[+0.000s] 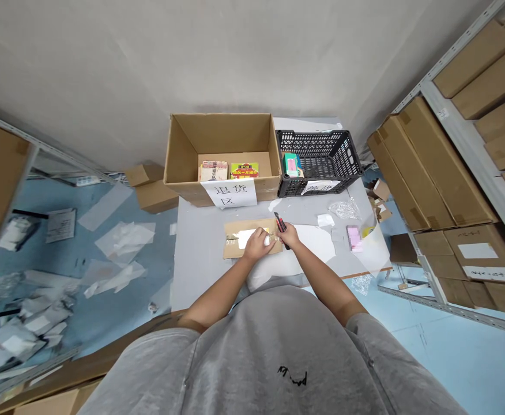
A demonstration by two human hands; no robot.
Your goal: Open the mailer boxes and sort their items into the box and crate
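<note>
"What are the hands doing in the head view?"

"The right hand (291,235) is clenched around a snap-off utility knife (280,228), held close to the tape. The left hand (256,244) grasps a kraft cardboard mailer (235,242), which lies on the bench (200,262) at lower centre of the frame."

"Is that a good way to work?"

"It looks sound to me: the left hand steadies the mailer right beside the blade. Those fingers sit very near the tip, though, so I'd keep them behind it and the blade shallow."

"What's nearby?"

"At upper centre stands an open cardboard box (222,138), with a paper sign (229,193) on its front wall. A black plastic crate (319,164) sits just to its right. Right of the hands lie a clear plastic bag (345,208) and a pink packet (353,238)."
</note>
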